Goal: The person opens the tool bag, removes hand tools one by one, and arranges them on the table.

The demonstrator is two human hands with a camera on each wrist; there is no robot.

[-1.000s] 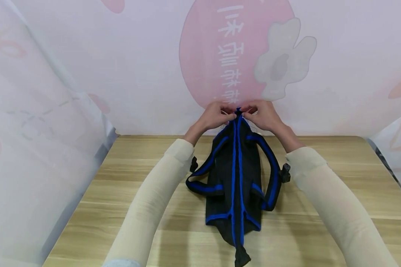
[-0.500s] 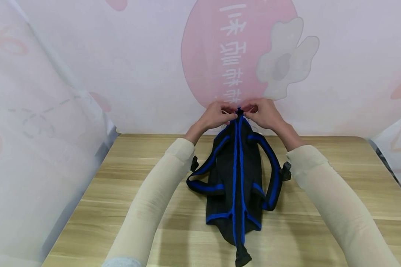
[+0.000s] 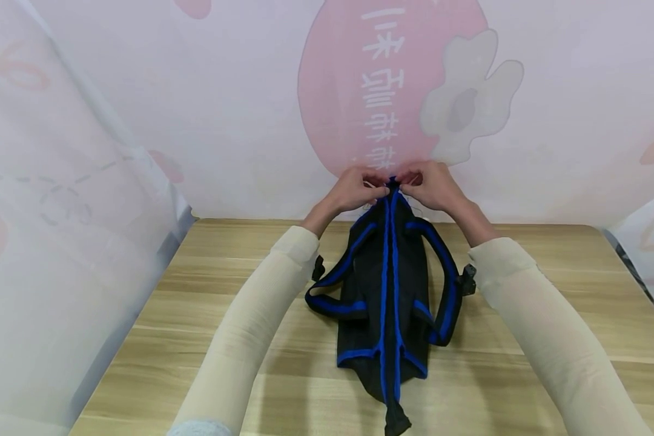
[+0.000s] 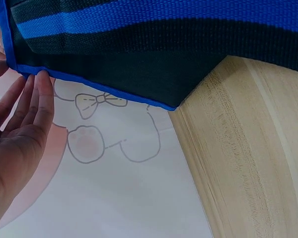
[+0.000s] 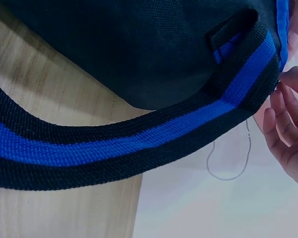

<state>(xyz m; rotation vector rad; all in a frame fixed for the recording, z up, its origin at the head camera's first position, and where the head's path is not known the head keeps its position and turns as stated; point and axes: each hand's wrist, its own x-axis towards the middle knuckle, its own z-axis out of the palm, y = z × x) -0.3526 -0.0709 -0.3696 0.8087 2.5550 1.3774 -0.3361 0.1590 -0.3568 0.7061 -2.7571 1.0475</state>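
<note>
While the left hand (image 3: 355, 189) pinches one side of the far end of a black bag (image 3: 390, 290), the right hand (image 3: 432, 185) pinches the other — both grips holding fabric, just beside each other. The blue-trimmed bag rests on the wooden counter (image 3: 218, 272) before me, straps (image 5: 149, 141) looping out, held end near the printed backdrop (image 3: 234, 121).

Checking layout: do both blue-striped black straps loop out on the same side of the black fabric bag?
No, head view shows one strap looping left of the bag, another right.
</note>
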